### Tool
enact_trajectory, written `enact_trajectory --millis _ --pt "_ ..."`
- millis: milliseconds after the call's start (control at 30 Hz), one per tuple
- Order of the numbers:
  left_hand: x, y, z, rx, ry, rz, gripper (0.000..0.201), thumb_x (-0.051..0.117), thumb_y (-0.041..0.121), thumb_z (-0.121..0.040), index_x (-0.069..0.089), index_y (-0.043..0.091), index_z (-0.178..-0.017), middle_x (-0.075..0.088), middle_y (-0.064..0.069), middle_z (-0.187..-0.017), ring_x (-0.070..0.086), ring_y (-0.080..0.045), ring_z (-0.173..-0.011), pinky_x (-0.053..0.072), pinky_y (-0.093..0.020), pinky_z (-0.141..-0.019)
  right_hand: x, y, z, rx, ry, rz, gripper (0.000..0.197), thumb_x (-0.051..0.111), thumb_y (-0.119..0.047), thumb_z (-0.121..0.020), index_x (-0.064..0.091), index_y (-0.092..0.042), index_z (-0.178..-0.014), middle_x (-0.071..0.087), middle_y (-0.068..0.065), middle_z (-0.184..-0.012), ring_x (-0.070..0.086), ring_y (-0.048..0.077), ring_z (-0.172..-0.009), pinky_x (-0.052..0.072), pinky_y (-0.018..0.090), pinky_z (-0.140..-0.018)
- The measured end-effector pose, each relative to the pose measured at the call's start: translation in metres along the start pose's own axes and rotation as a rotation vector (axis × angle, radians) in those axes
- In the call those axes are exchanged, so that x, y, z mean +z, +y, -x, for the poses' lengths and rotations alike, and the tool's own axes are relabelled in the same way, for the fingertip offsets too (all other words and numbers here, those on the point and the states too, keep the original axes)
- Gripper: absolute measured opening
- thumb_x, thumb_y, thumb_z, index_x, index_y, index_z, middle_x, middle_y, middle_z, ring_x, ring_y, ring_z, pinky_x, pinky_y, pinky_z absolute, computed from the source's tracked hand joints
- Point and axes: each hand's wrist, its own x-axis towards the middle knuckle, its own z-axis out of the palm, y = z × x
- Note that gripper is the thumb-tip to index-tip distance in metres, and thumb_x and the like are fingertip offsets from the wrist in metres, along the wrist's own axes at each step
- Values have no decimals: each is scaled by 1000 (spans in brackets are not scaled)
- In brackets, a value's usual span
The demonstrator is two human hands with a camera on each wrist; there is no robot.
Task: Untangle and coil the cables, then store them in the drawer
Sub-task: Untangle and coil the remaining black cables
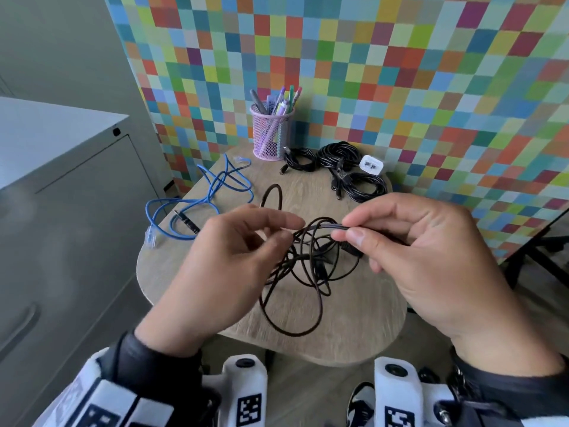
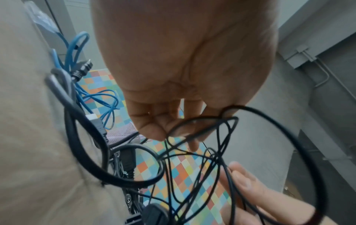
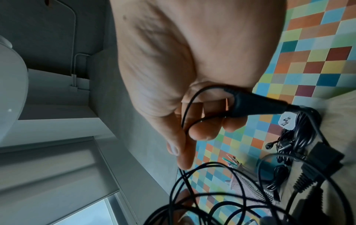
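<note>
1. The right hand [image 1: 431, 257] pinched the thin black cable [image 1: 308, 272] near its plug, a bundle of strands held above the small table [image 1: 354, 334]; the left hand [image 1: 228, 266] pinched a loop of it.
2. The cable looked light, limp and snag-prone; the stiffer plug end seemed the best hold.
3. Farther off lay a loose blue cable [image 1: 212, 192] and coiled black cables [image 1: 348, 171].
4. No readable writing showed.

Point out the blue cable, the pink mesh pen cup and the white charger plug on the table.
blue cable [image 1: 215, 184], head view, on the crossing of its loose loops.
pink mesh pen cup [image 1: 271, 137], head view, on its mesh wall.
white charger plug [image 1: 371, 164], head view, on its pronged face.
</note>
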Motion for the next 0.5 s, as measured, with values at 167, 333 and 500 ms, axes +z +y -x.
enact_trajectory --millis 167,333,500 --pt "6 2 2 37 -55 -204 21 68 17 -93 78 35 -96 62 14 -98 59 -8 -68 47 -21 -66 1 0 0 20 -33 10 22 74 -5 -92 77 -26 -85 82 -6 -87 75 29 -75 50 24 -57" --pt "10 10 8 113 -95 -192 20 72 13 -93 79 31 -95 68 27 -77 54 6 -61 36 -5 -60 6 2 2 123 -127 205 27 73 -10 -95 68 -34 -103 80 -18 -86 65 0 -62 54 25 -62" --pt "11 6 6 107 -97 -226 15 80 18 -85 76 32 -84 68 20 -73 53 1 -58 37 -8 -58 13 1 5 134 -208 331 40 69 -14 -99 71 -46 -123 78 -27 -97 68 -15 -94 44 1 -76"
